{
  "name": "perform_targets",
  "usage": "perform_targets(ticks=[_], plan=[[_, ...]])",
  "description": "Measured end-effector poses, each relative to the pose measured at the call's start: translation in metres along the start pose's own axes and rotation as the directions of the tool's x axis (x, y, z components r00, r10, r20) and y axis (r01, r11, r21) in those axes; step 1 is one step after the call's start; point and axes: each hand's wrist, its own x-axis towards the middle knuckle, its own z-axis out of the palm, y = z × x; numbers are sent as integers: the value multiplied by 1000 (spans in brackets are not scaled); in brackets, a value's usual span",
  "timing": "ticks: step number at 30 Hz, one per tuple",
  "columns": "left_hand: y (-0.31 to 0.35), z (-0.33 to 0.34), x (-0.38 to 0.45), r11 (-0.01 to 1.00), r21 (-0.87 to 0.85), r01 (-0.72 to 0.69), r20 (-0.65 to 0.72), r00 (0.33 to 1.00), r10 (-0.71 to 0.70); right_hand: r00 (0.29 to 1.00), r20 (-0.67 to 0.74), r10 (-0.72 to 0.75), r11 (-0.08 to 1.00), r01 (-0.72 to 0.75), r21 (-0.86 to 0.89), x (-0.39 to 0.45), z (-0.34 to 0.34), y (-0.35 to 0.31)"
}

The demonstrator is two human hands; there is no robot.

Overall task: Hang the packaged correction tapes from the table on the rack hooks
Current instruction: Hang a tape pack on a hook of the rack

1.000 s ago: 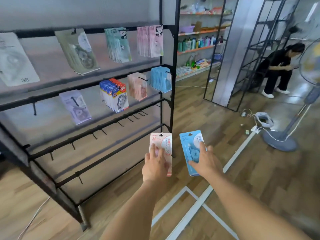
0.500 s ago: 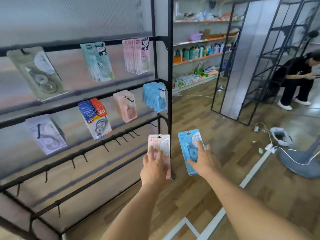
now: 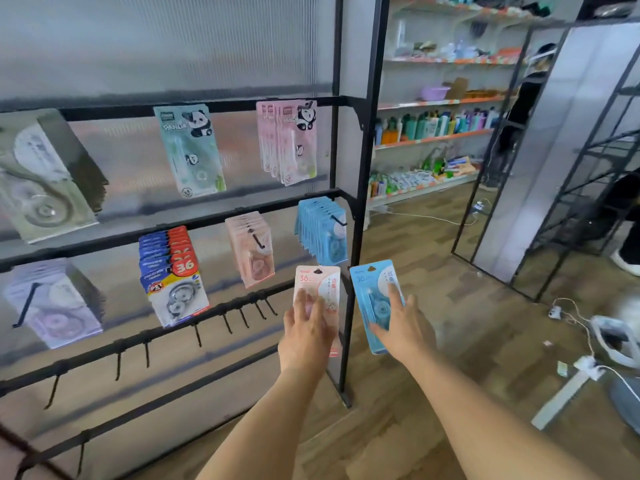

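My left hand [image 3: 306, 332] holds a pink correction tape pack [image 3: 322, 285] upright in front of the black rack [image 3: 360, 209]. My right hand [image 3: 403, 323] holds a blue correction tape pack [image 3: 370, 289] beside it, just right of the rack's corner post. On the middle bar hang a stack of pink packs [image 3: 251, 249] and a stack of blue packs [image 3: 322, 230], a little above the packs I hold. Several bare hooks [image 3: 242, 315] stick out of the bar below them, to the left of my left hand.
Other stacks hang on the rack: panda packs [image 3: 190, 150], pink panda packs [image 3: 289, 140], red-and-blue packs [image 3: 173, 275], lilac packs [image 3: 55, 303]. Store shelves [image 3: 436, 133] stand behind. A second black frame [image 3: 554, 168] and floor cables [image 3: 585, 362] lie to the right.
The view has closed in on the rack and both hands with their packs have risen toward the middle bar's pink and blue stacks.
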Motion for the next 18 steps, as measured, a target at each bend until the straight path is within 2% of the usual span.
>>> perform_targets(ticks=[10, 18], plan=[[30, 8, 44, 980, 1, 197, -118, 974, -195, 972, 54, -228, 973, 230, -23, 95, -17, 6], [36, 10, 62, 965, 22, 261, -110, 960, -257, 954, 53, -294, 955, 292, 46, 138, -10, -6]])
